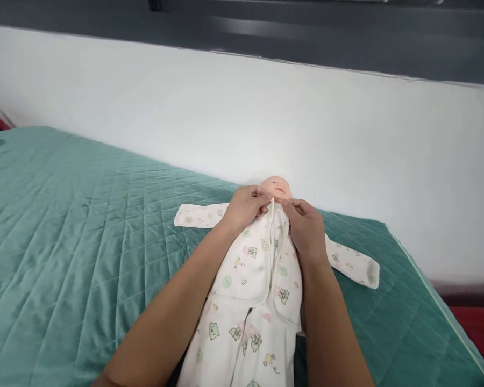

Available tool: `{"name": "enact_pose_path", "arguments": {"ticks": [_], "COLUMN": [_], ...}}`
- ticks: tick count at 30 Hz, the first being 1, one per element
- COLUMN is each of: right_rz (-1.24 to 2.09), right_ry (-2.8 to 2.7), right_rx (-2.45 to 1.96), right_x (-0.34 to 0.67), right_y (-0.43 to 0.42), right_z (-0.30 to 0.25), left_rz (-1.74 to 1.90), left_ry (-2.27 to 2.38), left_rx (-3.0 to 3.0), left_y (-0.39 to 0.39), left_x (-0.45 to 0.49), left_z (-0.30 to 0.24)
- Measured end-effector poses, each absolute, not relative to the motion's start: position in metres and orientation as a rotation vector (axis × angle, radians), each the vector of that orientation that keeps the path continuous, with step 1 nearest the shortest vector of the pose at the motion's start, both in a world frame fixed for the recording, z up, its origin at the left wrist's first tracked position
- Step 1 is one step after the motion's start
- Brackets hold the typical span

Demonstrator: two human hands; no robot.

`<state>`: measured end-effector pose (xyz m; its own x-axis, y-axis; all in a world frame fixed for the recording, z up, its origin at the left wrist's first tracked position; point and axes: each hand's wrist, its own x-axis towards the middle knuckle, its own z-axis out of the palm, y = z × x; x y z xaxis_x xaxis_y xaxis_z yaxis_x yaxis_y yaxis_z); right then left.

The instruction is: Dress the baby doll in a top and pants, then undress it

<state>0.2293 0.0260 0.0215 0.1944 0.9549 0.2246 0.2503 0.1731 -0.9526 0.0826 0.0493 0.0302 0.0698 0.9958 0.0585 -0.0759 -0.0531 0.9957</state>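
Note:
A baby doll [277, 187] lies on its back on a teal quilted bedspread [84, 226], its head toward the wall. It wears a white printed baby garment [250, 269] with both sleeves spread out sideways. My left hand [246, 207] pinches the left front flap of the garment at the collar, just under the doll's chin. My right hand [306, 228] grips the right front flap at the same spot. The two flaps overlap down the chest. The doll's arms and legs are hidden inside the cloth.
A white wall [306, 134] rises right behind the doll's head, with a dark band above it. The bedspread's right edge [427, 290] drops off beside a red surface [479, 328]. Something red shows at the far left.

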Motion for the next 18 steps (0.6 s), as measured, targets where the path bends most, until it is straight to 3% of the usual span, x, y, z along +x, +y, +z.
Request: {"name": "enact_pose_path", "arguments": {"ticks": [18], "right_rz": [0.631], "right_ry": [-1.481], "right_rx": [-1.209], "right_x": [0.240], "right_y": [0.033], "right_z": [0.006], "left_rz": [1.132], "left_ry": [1.048], "left_rx": [1.322], "left_y": [0.049], "left_x": [0.079], "left_z": [0.022]}}
